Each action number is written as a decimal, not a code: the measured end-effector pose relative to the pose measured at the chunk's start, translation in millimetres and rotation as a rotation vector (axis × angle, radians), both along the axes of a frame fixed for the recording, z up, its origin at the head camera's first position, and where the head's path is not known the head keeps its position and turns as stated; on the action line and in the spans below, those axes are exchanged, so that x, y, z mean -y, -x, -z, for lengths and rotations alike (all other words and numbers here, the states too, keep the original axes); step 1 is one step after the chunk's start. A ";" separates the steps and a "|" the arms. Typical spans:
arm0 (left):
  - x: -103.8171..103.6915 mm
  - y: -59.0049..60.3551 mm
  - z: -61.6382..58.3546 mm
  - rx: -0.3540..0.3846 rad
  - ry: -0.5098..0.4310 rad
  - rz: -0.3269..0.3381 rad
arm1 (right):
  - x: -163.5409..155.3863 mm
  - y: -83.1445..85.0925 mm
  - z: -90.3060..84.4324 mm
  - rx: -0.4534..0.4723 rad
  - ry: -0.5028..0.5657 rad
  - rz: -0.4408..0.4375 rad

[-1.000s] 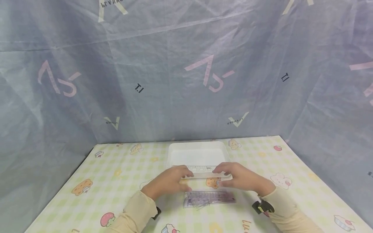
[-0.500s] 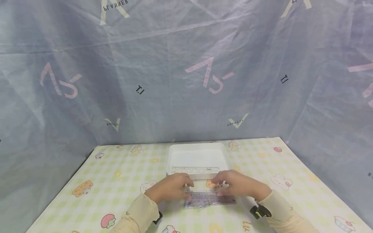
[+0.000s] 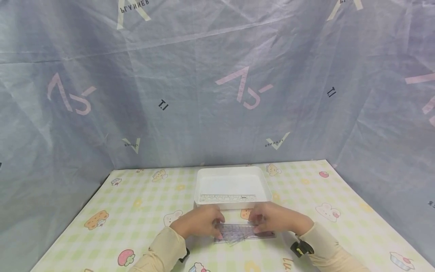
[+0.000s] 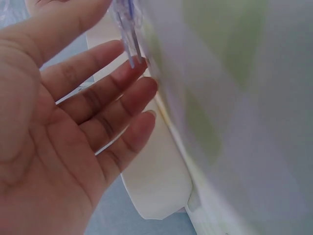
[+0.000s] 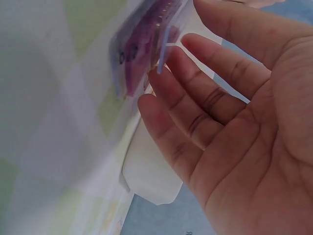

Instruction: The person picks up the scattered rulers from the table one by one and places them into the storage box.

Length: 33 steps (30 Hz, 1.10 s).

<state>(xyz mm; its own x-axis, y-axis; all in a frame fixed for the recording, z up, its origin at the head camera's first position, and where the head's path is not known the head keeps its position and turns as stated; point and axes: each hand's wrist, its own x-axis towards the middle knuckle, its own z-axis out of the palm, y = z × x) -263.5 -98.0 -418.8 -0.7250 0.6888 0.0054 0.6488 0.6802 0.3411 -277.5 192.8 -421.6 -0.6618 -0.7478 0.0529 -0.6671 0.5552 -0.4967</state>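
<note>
A thin stack of clear, purple-tinted plastic rulers (image 3: 238, 231) lies on the checked tablecloth; a slanted corner, perhaps of a set square, shows near its left side. My left hand (image 3: 200, 220) holds the stack's left end, thumb on the near edge and fingers at the far edge. At the right end my right hand (image 3: 280, 218) pinches it the same way. In the right wrist view, the stack's layered purple end (image 5: 139, 54) pokes out beside the fingertips. The left wrist view shows only thin clear edges (image 4: 126, 24) by the fingers. Fingertip contact is partly hidden.
Just beyond the hands stands a white rectangular tray (image 3: 231, 181) with a clear ruler (image 3: 227, 198) lying inside along its near wall. A grey-blue printed curtain (image 3: 190, 113) encloses the table (image 3: 136, 234) at the back and sides.
Both hands have come down and towards me, from over the tray's near edge to the ruler stack. Their fingers have closed in on its ends. The stack has stayed in place.
</note>
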 end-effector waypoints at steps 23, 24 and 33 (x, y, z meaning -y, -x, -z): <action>0.4 1.1 2.3 -0.005 0.017 -0.008 | -0.1 -2.6 0.5 0.057 0.006 -0.003; 0.4 1.1 2.3 -0.007 0.017 -0.006 | 0.1 -2.7 0.3 0.063 0.007 0.000; -0.2 2.8 5.0 0.005 0.024 0.004 | 3.2 -4.3 -2.1 0.073 -0.013 0.017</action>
<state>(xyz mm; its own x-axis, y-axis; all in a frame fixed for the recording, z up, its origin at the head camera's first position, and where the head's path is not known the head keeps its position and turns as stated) -266.3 -97.8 -423.8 -0.7221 0.6916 -0.0148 0.6499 0.6856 0.3282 -273.1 189.6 -419.5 -0.6760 -0.7369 -0.0058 -0.6200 0.5730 -0.5361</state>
